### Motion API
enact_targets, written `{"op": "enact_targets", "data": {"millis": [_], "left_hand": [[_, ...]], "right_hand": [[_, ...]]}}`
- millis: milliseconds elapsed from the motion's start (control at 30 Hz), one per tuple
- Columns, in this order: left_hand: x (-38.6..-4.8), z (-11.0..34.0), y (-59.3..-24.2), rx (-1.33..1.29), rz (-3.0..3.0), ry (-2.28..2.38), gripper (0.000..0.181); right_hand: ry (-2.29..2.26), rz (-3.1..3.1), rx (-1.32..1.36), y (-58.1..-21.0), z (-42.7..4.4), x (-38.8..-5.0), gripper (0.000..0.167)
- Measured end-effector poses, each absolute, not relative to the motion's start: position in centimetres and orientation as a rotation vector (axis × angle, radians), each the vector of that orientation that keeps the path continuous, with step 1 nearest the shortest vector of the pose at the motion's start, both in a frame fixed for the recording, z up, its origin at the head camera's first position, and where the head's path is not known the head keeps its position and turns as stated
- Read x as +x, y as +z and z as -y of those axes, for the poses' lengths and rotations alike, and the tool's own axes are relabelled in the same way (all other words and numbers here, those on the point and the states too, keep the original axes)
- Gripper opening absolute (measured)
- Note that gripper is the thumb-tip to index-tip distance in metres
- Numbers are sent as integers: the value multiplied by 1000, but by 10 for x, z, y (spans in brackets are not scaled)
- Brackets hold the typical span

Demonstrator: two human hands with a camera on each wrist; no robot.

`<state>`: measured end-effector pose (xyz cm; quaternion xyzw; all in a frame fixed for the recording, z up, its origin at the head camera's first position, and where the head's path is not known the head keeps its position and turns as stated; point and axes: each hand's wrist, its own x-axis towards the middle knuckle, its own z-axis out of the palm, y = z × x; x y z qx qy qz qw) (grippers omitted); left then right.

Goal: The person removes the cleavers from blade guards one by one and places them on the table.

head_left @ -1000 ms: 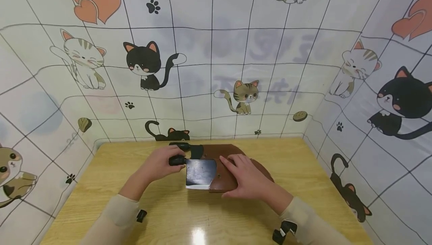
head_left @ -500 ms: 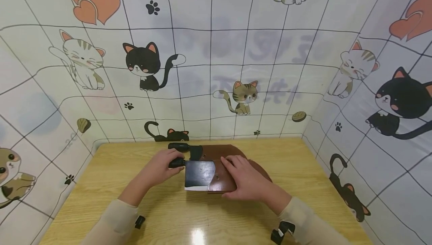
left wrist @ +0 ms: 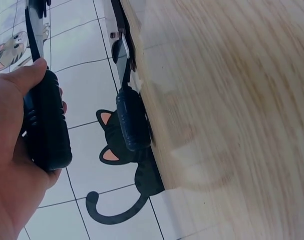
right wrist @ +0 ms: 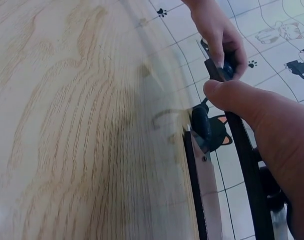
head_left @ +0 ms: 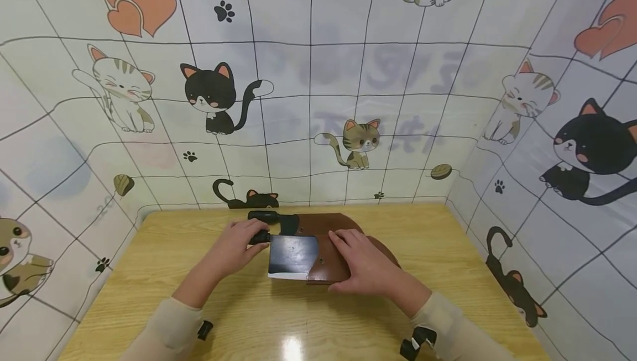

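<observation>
My left hand (head_left: 233,247) grips the black handle (left wrist: 47,125) of a cleaver, its thumb laid along the handle's top. The cleaver's dark, broad blade (head_left: 292,255) points right, with a bright cutting edge toward me. Its far part is hidden inside a brown sheath (head_left: 330,264). My right hand (head_left: 368,266) holds that sheath, fingers across its upper face and thumb at the near side. In the right wrist view the held sheath stands apart from the table. Behind it lies a second knife (head_left: 264,216) with a black handle, its blade mostly in another brown sheath (head_left: 330,221).
A rounded brown piece (head_left: 384,250) shows beyond my right hand; what it belongs to is partly hidden. The wooden table (head_left: 239,317) ends at a wall sheet (head_left: 298,184) printed with cats and grid lines. Black camera mounts (head_left: 418,341) sit on the wrists.
My left hand has shifted slightly left with the cleaver, and a little more blade shows outside the sheath. The right hand and second knife stay nearly in place.
</observation>
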<state>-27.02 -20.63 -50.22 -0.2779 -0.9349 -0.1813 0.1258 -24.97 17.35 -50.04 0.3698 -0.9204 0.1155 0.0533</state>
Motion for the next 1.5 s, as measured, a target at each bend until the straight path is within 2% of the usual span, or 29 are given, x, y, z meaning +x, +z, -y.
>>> {"op": "enact_targets", "data": {"millis": [833, 1500], "left_hand": [[-266, 241, -509, -837, 2695, -645, 33], [-261, 263, -513, -735, 2768, -715, 34]], "right_hand": [[422, 2796, 1150, -510, -181, -252, 127], [463, 2857, 1129, -509, -182, -253, 128]]}}
